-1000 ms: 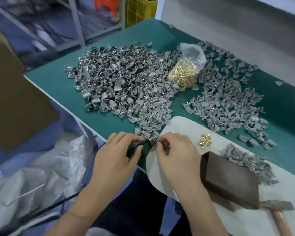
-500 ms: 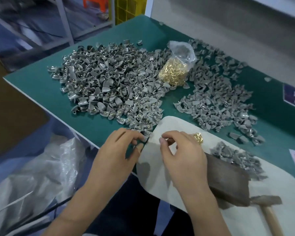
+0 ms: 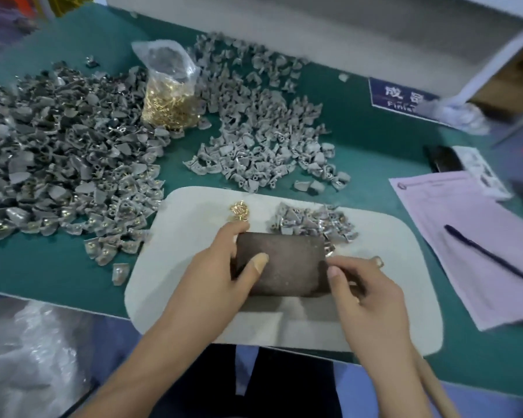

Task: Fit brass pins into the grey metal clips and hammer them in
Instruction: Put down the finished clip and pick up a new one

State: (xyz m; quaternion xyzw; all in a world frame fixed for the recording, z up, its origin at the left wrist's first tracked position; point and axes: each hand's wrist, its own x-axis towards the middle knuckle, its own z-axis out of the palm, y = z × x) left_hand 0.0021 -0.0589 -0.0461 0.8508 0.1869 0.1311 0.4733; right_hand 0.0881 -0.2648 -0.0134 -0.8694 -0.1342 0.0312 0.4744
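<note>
Dark brown rectangular metal block (image 3: pixel 281 263) gripped at its left edge by left hand (image 3: pixel 221 279); right hand (image 3: pixel 366 294) curled at its right edge, pinch contents unclear.

A heap of grey metal clips (image 3: pixel 58 152) spreads across the green table at nine to ten o'clock, a second heap (image 3: pixel 263 128) at twelve, and a smaller cluster (image 3: pixel 311 221) sits on the white pad just past centre. Loose brass pins (image 3: pixel 239 210) lie beside that cluster at its nine o'clock. A clear bag of brass pins (image 3: pixel 169 95) stands upright between the two big heaps at eleven.
</note>
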